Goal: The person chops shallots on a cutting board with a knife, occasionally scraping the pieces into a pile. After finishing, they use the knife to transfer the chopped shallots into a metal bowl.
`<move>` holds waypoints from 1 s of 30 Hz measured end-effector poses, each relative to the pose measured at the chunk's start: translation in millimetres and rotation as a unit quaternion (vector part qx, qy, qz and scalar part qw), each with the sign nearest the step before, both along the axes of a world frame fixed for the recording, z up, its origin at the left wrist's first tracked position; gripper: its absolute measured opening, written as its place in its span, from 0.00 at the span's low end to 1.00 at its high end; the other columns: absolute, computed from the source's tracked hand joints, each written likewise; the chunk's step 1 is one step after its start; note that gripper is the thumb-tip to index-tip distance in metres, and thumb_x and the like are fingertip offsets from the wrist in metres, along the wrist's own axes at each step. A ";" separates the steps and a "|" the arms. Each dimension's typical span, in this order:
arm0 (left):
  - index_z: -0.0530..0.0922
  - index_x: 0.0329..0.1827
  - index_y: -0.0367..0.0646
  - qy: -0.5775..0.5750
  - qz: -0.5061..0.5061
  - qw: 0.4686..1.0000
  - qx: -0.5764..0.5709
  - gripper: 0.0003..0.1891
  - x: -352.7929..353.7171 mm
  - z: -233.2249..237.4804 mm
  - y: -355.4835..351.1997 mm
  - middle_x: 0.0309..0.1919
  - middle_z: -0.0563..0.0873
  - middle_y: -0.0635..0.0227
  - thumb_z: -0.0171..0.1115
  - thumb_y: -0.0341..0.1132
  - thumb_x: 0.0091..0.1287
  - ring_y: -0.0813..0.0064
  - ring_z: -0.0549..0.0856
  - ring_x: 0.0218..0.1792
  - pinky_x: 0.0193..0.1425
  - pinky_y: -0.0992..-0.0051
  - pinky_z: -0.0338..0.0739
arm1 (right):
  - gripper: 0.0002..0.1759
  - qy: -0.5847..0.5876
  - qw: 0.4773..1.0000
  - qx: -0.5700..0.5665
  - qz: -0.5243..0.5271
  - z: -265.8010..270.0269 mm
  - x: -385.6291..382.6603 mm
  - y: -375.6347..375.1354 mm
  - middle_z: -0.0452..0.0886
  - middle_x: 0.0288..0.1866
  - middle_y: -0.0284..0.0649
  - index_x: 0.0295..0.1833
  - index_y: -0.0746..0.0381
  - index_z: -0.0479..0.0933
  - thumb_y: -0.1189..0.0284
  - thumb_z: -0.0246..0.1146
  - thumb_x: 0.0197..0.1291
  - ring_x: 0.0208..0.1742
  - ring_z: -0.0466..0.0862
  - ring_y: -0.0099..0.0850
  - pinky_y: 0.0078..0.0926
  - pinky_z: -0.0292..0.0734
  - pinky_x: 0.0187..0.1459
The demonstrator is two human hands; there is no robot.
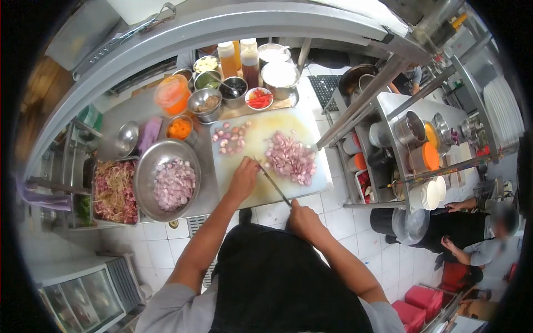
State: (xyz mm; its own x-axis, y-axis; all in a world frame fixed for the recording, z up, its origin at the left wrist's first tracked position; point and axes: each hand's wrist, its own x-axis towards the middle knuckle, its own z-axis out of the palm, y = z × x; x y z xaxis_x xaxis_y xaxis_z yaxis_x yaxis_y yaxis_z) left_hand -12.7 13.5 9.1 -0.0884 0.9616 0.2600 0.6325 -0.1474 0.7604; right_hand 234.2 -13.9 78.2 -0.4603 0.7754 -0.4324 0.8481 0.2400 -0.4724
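My right hand (304,221) is wrapped round the handle of a knife (273,182). The blade slants up and left over the white cutting board (222,191), its tip close to my left hand (243,175). The fingers of my left hand are bent together against the board; whatever they hold is hidden. A heap of sliced shallots (294,161) lies on the right half of the board. Several whole peeled shallots (232,139) lie loose at its upper left. Left of the board, a wide steel bowl (145,195) holds more pinkish shallots (175,186).
A tray (114,222) of unpeeled, root-like shallots sits far left. Behind the board stand sauce bottles (227,60), an orange tub (171,95) and a bowl of red chillies (259,99). A metal shelf post (352,108) rises at right. A co-worker (461,238) stands far right.
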 end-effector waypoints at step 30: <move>0.76 0.48 0.38 0.056 -0.022 0.998 0.005 0.06 -1.4 8.7 1.2 0.42 0.79 0.54 0.56 0.27 0.71 0.45 0.81 0.43 0.48 0.54 0.77 | 0.13 0.074 0.997 0.001 -0.032 -23.6 22.2 9.3 0.84 0.36 0.66 0.51 0.70 0.70 0.70 0.55 0.69 0.38 0.84 0.66 0.64 0.76 0.44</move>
